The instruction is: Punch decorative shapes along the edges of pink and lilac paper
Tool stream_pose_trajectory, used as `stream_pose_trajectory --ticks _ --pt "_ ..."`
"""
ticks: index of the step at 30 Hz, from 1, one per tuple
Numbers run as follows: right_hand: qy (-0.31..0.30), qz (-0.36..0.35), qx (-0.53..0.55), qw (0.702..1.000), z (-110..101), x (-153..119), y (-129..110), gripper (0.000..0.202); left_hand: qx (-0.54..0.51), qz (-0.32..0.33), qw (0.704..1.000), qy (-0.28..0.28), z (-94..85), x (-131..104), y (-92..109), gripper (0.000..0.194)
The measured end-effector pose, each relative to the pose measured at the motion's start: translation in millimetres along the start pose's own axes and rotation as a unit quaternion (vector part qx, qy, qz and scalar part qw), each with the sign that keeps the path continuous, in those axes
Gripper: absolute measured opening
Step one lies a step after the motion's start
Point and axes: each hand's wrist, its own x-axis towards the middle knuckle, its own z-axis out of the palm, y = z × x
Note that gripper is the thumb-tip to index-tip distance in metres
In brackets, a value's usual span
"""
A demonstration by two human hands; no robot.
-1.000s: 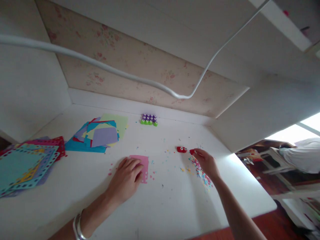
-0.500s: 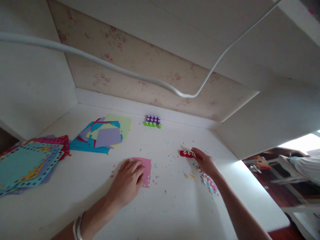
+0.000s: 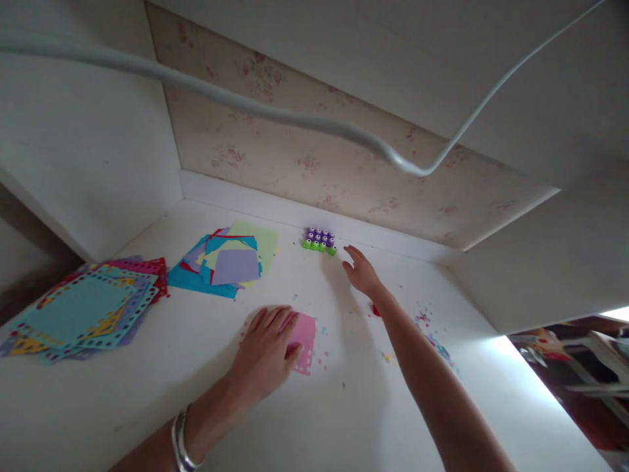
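Observation:
My left hand (image 3: pixel 265 351) lies flat with its fingers stretched out on the left part of a pink sheet of paper (image 3: pixel 305 331), which has punched holes along its lower edge. Over the tabletop reaches my right hand (image 3: pixel 361 270), fingers apart with nothing in them. It is just right of a cluster of small craft punches: several purple punches (image 3: pixel 320 236) with white round tops and, in front of them, several green punches (image 3: pixel 314 245). One green punch (image 3: pixel 332 251) stands slightly apart, nearest my fingertips. My right forearm hides most of the red punches (image 3: pixel 376 310).
Hole-edged coloured sheets (image 3: pixel 83 308) lie stacked at the left. Behind them is a loose pile of coloured paper (image 3: pixel 236 265). Punched paper bits (image 3: pixel 439 347) are scattered at the right. A white cable (image 3: pixel 295 118) hangs across the view above the table.
My right hand has let go of the red punches and moved back and left toward the green and purple ones. My left hand stays on the pink sheet. The view has shifted slightly.

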Motion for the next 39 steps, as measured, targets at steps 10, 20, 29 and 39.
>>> stream_pose_trajectory --ticks 10,20,29,39 --pt "-0.047 0.018 -0.059 0.997 20.6 25.5 -21.9 0.029 -0.187 -0.065 0.980 -0.006 -6.4 4.0 1.3 0.054" --pt "-0.039 -0.002 0.049 0.998 2.8 -102.9 -38.5 0.026 -0.349 -0.114 0.925 0.101 -1.3 14.0 -5.8 0.046" --pt "0.010 0.080 0.346 0.935 10.4 -190.6 -83.8 0.021 -0.382 -0.132 0.913 0.057 0.9 11.3 1.8 0.048" --pt "0.022 0.079 0.394 0.915 15.2 -193.5 -93.5 0.016 -0.384 -0.129 0.912 0.058 1.2 11.0 2.0 0.049"
